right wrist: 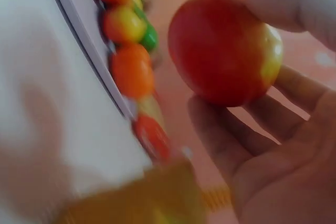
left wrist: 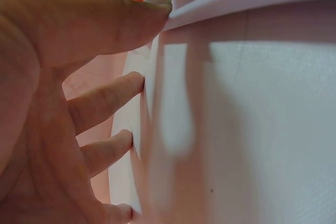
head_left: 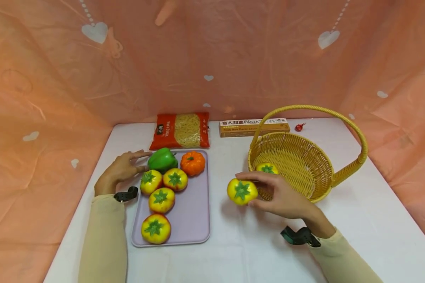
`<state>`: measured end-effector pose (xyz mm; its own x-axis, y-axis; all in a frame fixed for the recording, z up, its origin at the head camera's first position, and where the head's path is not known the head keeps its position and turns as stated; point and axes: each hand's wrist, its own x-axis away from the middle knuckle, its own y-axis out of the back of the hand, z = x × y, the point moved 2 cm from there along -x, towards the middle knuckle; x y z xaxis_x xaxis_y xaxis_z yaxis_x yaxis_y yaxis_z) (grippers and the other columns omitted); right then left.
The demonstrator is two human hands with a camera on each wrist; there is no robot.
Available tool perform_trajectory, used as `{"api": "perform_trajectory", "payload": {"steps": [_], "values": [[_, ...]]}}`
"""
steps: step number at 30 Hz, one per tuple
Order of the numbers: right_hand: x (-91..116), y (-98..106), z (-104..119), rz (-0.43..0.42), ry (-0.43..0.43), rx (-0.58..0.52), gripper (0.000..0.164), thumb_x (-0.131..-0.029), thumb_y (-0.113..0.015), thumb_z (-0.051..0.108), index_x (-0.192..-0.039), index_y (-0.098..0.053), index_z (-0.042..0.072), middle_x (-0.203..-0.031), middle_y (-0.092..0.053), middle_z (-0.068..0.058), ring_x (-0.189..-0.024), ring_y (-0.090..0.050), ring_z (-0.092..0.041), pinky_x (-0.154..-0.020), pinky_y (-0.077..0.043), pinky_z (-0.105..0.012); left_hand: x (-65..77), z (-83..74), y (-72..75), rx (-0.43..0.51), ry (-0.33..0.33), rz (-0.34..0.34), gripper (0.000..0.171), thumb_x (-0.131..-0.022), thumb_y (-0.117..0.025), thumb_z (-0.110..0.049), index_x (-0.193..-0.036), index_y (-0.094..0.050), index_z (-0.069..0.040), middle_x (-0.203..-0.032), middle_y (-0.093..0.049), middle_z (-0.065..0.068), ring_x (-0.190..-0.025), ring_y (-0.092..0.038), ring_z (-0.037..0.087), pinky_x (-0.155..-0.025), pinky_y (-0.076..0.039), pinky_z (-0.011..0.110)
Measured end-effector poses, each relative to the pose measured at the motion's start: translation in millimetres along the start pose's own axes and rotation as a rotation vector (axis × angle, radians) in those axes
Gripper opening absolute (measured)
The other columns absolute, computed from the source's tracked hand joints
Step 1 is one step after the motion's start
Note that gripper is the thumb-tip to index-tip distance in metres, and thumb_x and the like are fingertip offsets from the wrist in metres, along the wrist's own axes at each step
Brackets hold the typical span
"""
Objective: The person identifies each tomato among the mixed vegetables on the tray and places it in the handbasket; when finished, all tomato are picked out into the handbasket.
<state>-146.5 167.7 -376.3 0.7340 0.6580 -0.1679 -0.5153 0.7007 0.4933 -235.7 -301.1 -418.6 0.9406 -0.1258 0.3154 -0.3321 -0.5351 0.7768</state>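
Observation:
My right hand [head_left: 281, 194] pinches a yellow-and-red persimmon [head_left: 242, 191] with a green star-shaped top, thumb on one side and fingers on the other. It is held above the white table, just left of the wicker basket [head_left: 324, 157]. Another persimmon [head_left: 268, 168] lies inside the basket, partly hidden by the hand. The left hand [head_left: 122, 169] has its fingers spread at the left edge of the lilac tray [head_left: 193, 212], thumb right at the rim. Close to it on the tray are a green bell pepper [head_left: 162, 160], several more persimmons [head_left: 156, 228] and a small orange pumpkin [head_left: 193, 163].
Behind the tray lies a red bag of pasta [head_left: 181, 131]. A pasta box [head_left: 254, 127] and a small dark-red item [head_left: 299, 127] lie at the back. The basket's tall handle [head_left: 362, 145] arches up and leans right. Pink cloth hangs around the table.

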Motion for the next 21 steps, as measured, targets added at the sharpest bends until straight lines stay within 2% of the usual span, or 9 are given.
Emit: {"api": "perform_trajectory", "payload": {"steps": [7,13,17,21], "values": [[37,44,-8,-0.135,-0.048,0.019,0.062,-0.086,-0.078,0.004,-0.142,-0.057,0.020,-0.141,-0.059,-0.001,-0.122,-0.061,-0.013,-0.099,-0.051,-0.019,-1.0,-2.2,-0.6,0.047,0.015,0.009,0.058,-0.095,-0.066,-0.034,-0.150,-0.050,-0.027,-0.166,-0.025,0.015,-0.152,-0.006,0.050,-0.114,-0.005,0.077],[62,66,-17,-0.247,-0.118,0.077,0.058,-0.087,-0.076,0.003,-0.140,-0.058,0.017,-0.137,-0.061,-0.003,-0.115,-0.064,-0.010,-0.094,-0.053,-0.017,-3.1,-2.0,-2.6,0.044,0.006,0.002,0.057,-0.095,-0.067,-0.032,-0.149,-0.050,-0.027,-0.165,-0.027,0.014,-0.152,-0.006,0.050,-0.114,-0.005,0.077],[71,73,-22,-0.257,-0.166,0.105,0.057,-0.089,-0.074,0.004,-0.142,-0.057,0.017,-0.138,-0.060,-0.005,-0.118,-0.062,-0.006,-0.095,-0.052,-0.015,-2.1,-2.2,-2.4,0.034,-0.007,0.000,0.057,-0.095,-0.067,-0.032,-0.149,-0.050,-0.026,-0.164,-0.028,0.015,-0.151,-0.010,0.051,-0.114,-0.008,0.077],[72,75,-27,-0.225,-0.192,0.129,0.055,-0.090,-0.075,0.009,-0.140,-0.058,0.020,-0.138,-0.060,-0.002,-0.119,-0.062,-0.006,-0.095,-0.051,-0.013,-0.4,-0.1,-1.2,0.017,-0.033,-0.012,0.058,-0.094,-0.068,-0.031,-0.149,-0.050,-0.024,-0.163,-0.030,0.018,-0.150,-0.014,0.053,-0.114,-0.010,0.076]]}}
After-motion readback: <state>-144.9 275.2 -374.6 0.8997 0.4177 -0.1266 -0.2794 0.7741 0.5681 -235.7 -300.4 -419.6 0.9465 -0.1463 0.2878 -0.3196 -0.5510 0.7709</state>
